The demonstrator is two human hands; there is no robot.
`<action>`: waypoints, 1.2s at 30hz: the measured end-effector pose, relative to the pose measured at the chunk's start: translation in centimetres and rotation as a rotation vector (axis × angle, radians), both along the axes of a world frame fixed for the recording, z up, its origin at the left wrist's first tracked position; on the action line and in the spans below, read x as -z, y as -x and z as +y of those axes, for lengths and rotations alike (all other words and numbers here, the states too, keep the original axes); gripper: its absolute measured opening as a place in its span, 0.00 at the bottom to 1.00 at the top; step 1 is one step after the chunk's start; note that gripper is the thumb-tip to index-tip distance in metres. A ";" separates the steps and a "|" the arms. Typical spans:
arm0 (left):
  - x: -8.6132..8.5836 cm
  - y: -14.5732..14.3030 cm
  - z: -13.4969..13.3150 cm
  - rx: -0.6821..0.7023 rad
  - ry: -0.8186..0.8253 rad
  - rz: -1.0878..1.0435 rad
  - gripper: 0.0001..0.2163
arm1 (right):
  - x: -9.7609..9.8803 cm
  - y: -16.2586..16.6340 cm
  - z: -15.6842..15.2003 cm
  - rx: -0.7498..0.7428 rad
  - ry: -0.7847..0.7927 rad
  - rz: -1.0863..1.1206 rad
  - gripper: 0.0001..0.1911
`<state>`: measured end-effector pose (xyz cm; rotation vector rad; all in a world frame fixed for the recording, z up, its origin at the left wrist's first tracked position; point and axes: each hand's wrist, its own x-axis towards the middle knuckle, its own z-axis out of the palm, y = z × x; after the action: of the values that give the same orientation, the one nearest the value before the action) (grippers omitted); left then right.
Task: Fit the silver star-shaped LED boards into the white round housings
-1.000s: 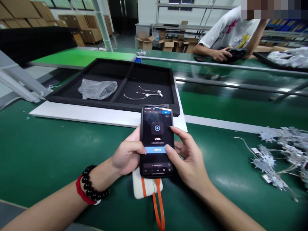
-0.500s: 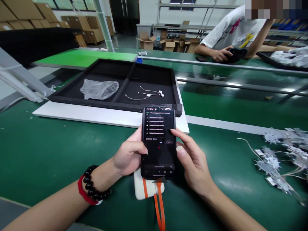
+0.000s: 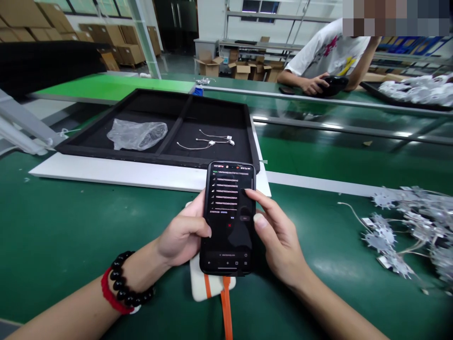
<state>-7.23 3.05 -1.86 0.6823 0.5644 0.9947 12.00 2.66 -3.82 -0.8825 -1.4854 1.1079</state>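
Observation:
My left hand (image 3: pixel 184 233) is closed around the left side of a black smartphone (image 3: pixel 228 245), its thumb on the near left edge. The lit screen shows a dark page with rows of numbers. My right hand (image 3: pixel 279 233) is at the phone's right side with fingers apart and the index fingertip over the screen; I cannot tell if it presses. Below the phone a white power bank (image 3: pixel 198 283) with an orange strap (image 3: pixel 227 314) shows in part. The rest of it is hidden behind the phone and my left hand.
Beyond the phone, a black divided tray (image 3: pixel 166 153) on a white board (image 3: pixel 106 177) holds a clear plastic bag (image 3: pixel 136 134) and white cables (image 3: pixel 194 147). Silvery star-shaped parts (image 3: pixel 385 236) with wires lie at right. Across the green tables, a person (image 3: pixel 329 56) holds a black object (image 3: pixel 334 86).
The view has shifted slightly, so the surroundings sit further left. The list on the screen has moved a little within the page. Both hands keep their places at the smartphone.

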 end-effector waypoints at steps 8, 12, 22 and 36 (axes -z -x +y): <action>0.2 0.2 0.0 0.026 -0.001 -0.026 0.32 | -0.4 0.2 0.2 0.000 -0.001 -0.015 0.17; 0.1 0.1 0.0 0.033 0.007 -0.022 0.31 | -0.5 0.4 0.5 0.000 -0.006 -0.060 0.19; -0.2 0.1 0.0 0.028 0.019 0.032 0.37 | 0.0 0.8 0.2 -0.040 0.177 0.117 0.34; -0.1 0.0 0.1 -0.032 0.054 0.007 0.36 | 0.2 0.5 0.1 0.007 0.153 0.068 0.26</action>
<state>-7.22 3.13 -1.75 0.6302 0.6081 1.0039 11.47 2.75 -4.05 -0.9453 -1.3541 1.2471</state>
